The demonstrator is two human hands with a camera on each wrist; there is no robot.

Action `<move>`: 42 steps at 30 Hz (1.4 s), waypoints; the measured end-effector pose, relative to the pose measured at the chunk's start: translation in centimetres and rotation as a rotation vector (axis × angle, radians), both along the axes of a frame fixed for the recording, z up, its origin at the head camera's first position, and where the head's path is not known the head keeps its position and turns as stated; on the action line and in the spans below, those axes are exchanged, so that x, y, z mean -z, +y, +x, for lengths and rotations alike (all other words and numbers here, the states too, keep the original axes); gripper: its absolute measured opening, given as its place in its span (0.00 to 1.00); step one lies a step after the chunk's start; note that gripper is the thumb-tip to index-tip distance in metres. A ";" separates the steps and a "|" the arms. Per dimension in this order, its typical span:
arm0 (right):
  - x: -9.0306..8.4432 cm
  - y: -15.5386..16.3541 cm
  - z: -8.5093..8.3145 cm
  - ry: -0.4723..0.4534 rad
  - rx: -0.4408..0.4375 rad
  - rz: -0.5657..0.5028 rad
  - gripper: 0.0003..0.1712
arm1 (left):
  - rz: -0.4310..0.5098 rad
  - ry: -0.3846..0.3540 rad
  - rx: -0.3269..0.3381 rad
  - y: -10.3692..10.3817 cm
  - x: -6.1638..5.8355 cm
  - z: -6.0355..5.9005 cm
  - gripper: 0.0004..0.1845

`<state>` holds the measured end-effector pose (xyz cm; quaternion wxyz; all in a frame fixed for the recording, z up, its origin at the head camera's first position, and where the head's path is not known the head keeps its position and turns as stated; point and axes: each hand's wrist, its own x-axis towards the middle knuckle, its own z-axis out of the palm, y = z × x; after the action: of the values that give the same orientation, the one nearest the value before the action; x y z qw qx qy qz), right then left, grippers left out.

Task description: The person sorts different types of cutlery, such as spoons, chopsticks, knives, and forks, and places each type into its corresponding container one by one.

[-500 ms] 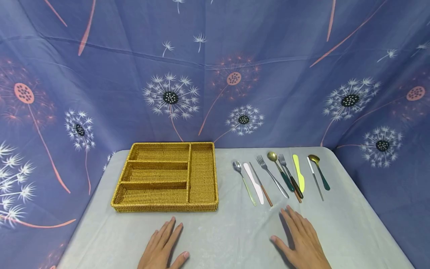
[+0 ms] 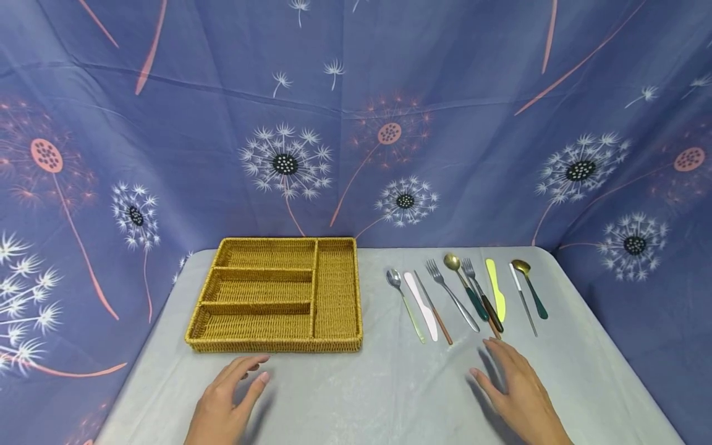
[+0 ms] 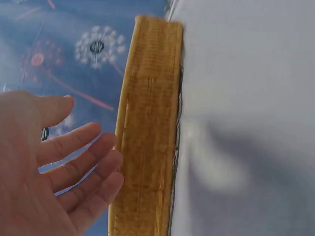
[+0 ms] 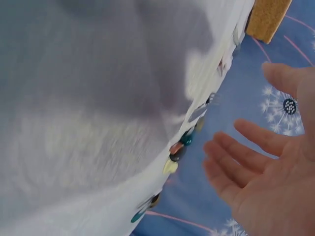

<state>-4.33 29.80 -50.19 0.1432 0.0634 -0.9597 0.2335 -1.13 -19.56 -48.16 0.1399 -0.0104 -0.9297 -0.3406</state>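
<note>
Reach phase, I judge: your right hand (image 2: 514,386), fingers relaxed and empty, hovers near the cutlery row (image 2: 467,296) right of the wicker tray (image 2: 278,343); left hand (image 2: 225,398) likewise empty before the tray; next calls for picking one handle.

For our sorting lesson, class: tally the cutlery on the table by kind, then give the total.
Spoons: 3, the first
Forks: 2, the first
Knives: 4, the first
Total: 9 pieces, all lying right of the basket.
</note>
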 end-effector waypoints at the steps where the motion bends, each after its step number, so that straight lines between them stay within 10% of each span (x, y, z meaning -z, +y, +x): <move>1: 0.0 0.2 -0.1 0.007 0.010 -0.006 0.36 | 0.001 0.020 -0.003 -0.4 0.0 -0.2 0.13; 23: -1.3 7.5 -5.8 0.071 0.169 -0.079 0.13 | 0.097 0.085 -0.292 -9.3 -2.0 -6.2 0.12; 42: -0.8 14.0 -12.6 0.006 0.149 -0.008 0.20 | 0.185 -0.029 -0.244 -13.0 -0.6 -11.0 0.27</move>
<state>-16.90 43.76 -49.39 0.1633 -0.0082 -0.9603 0.2258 -12.17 -32.59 -47.52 0.1671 0.1203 -0.8906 -0.4056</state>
